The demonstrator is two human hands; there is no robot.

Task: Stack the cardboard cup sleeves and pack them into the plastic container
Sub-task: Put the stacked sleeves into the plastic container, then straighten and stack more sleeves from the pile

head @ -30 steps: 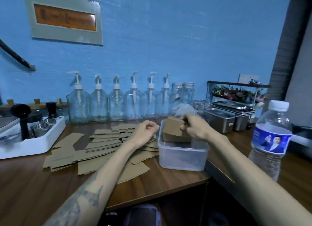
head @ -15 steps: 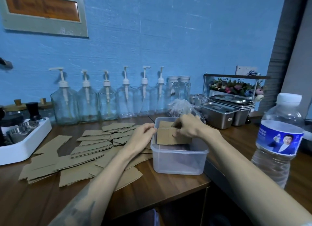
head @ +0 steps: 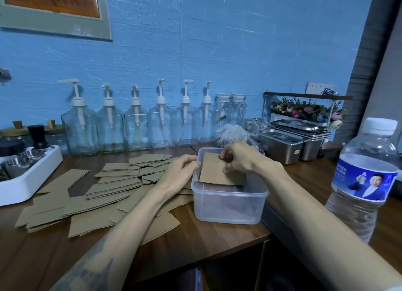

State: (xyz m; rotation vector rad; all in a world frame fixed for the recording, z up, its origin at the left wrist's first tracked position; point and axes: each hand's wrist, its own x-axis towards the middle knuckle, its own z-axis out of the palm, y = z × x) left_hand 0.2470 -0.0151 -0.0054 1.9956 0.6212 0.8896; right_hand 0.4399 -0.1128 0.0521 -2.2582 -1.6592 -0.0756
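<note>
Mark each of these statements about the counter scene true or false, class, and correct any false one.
1. The right hand holds cardboard sleeves over the container. True.
2. The container has its lid on. False: it is open, with no lid on it.
3. Loose sleeves lie on the counter to the left of the container. True.
4. The water bottle lies on its side. False: it stands upright, cap on.
5. The left hand holds a pump bottle. False: it is at the container's left rim; the pump bottles stand by the wall.
</note>
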